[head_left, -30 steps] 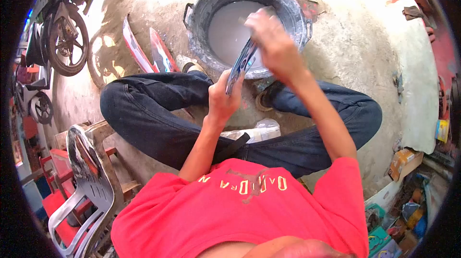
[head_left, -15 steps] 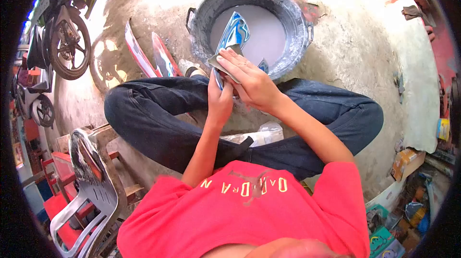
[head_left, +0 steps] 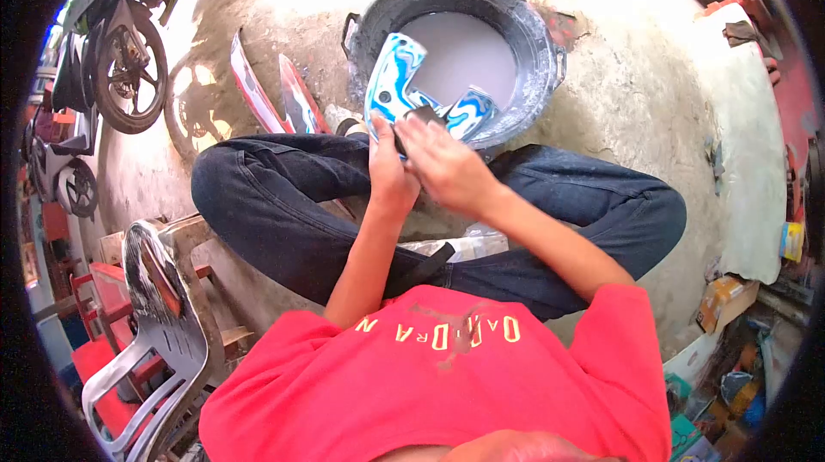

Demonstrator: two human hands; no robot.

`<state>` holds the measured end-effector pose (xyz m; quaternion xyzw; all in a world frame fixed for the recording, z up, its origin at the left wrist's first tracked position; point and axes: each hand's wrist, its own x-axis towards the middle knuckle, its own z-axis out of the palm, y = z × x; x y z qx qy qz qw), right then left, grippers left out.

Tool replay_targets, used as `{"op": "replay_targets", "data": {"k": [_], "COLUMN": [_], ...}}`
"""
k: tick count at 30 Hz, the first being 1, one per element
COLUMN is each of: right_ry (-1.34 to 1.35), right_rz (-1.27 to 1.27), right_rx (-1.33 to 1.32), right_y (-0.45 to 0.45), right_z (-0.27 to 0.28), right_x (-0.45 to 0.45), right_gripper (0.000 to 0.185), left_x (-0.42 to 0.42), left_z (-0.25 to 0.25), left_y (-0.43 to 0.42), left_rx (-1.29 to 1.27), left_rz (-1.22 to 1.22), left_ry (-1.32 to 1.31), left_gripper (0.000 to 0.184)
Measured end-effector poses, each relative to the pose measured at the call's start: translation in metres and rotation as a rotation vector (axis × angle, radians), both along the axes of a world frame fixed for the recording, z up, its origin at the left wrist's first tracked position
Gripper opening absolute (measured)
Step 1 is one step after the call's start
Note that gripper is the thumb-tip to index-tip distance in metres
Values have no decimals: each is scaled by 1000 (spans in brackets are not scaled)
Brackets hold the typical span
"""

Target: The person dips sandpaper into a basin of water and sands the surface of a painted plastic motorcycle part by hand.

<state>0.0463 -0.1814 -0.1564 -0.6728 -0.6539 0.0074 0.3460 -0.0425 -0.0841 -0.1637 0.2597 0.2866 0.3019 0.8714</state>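
My left hand (head_left: 391, 177) is closed around the near end of a curved blue-and-white swirled plastic panel (head_left: 391, 75), which looks like a motorcycle body part. The panel is held over the near rim of a large black tub (head_left: 540, 110) of cloudy greyish water (head_left: 468, 49). Under the fingers of my right hand (head_left: 447, 165) is a dark piece of sandpaper (head_left: 428, 115), pressed against the panel's middle. A second arm of the panel (head_left: 471, 111) reaches out to the right. My fingers cover the panel's near end.
Two red-and-white panels (head_left: 255, 88) lie on the concrete floor left of the tub. A motorcycle (head_left: 129, 67) stands at upper left, and a worn plastic chair (head_left: 168, 316) at lower left. Along the right side is a long pale panel (head_left: 743, 152), with a cardboard box (head_left: 726, 300) near it.
The blue-and-white panel has turned from a narrow, edge-on view to show its broad face and both arms. The right hand and sandpaper have shifted slightly lower and to the right.
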Motion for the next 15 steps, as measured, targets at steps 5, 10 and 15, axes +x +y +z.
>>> {"op": "replay_targets", "data": {"k": [5, 10, 15], "right_ry": [91, 7, 68], "right_rz": [-232, 7, -330], "right_rx": [-32, -28, 6], "right_y": [4, -8, 8], "right_z": [-5, -1, 1], "right_x": [48, 6, 67], "right_gripper": [49, 48, 49], "left_x": [1, 1, 0], "left_z": [4, 1, 9], "left_y": [6, 8, 4], "left_rx": [-102, -108, -143], "left_rz": [55, 11, 37], "left_ry": [-178, -175, -158], "left_gripper": [45, 43, 44]}}
